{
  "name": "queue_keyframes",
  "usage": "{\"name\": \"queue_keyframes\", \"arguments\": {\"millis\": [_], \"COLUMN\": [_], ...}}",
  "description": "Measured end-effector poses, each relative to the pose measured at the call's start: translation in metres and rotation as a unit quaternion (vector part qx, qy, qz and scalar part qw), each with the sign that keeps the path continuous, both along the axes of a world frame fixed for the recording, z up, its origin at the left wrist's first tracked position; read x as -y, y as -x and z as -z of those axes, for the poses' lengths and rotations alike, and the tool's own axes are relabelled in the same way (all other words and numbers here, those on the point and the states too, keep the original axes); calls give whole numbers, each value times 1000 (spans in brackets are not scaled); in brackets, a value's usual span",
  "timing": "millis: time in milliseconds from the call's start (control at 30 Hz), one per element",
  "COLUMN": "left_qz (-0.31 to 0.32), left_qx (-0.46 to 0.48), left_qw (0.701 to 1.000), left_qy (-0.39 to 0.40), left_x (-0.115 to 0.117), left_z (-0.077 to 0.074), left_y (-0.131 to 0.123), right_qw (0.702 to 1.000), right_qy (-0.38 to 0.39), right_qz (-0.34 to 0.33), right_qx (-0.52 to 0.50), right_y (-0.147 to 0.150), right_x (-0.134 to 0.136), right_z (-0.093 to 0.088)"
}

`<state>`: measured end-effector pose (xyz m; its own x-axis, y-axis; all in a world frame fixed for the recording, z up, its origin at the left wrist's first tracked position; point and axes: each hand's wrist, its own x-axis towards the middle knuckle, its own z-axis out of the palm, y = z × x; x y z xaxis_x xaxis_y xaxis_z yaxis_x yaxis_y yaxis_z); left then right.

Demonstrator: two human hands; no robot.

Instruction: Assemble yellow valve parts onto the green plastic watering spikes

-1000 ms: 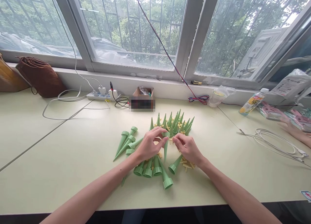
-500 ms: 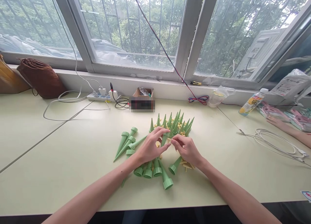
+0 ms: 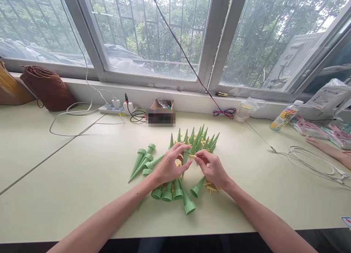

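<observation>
My left hand (image 3: 174,161) grips a green plastic spike (image 3: 185,158) near its wide collar, with the tip pointing down. Between the thumb and fingertips of my right hand (image 3: 212,167) is a small cream-yellow plastic piece (image 3: 192,156), its end at the side of the spike; whether it is inserted I cannot tell. Several green spikes (image 3: 201,136) stand upright behind my hands, with yellow pieces among them. More spikes (image 3: 189,205) lie in front and to the left. Below my right hand is a small pile of yellow pieces (image 3: 211,186).
At the back stand a power strip (image 3: 104,108) with cables, a small cardboard box (image 3: 161,105), a clear cup (image 3: 242,110) and a drink bottle (image 3: 285,117). A white cable (image 3: 309,158) lies coiled at right. Another person's arm (image 3: 329,150) rests near pink packaged items (image 3: 309,128).
My right hand has shifted slightly, and the yellow piece now lies more level against the spike. The spike in my left hand hangs a little more upright. The other person's arm moved slightly right.
</observation>
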<state>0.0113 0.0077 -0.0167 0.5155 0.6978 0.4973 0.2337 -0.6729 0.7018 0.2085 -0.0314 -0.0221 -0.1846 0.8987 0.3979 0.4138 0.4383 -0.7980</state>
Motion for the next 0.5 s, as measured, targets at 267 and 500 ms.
{"name": "queue_keyframes", "arguments": {"millis": [267,500], "left_qz": [-16,-11], "left_qx": [-9,-12], "left_qw": [999,999], "left_qy": [-28,-33], "left_x": [2,3], "left_z": [3,1], "left_y": [-1,-2], "right_qw": [1000,1000], "right_qy": [2,2], "right_qz": [-1,-3], "right_qx": [9,17], "right_y": [0,1], "right_x": [0,0], "right_z": [1,1]}}
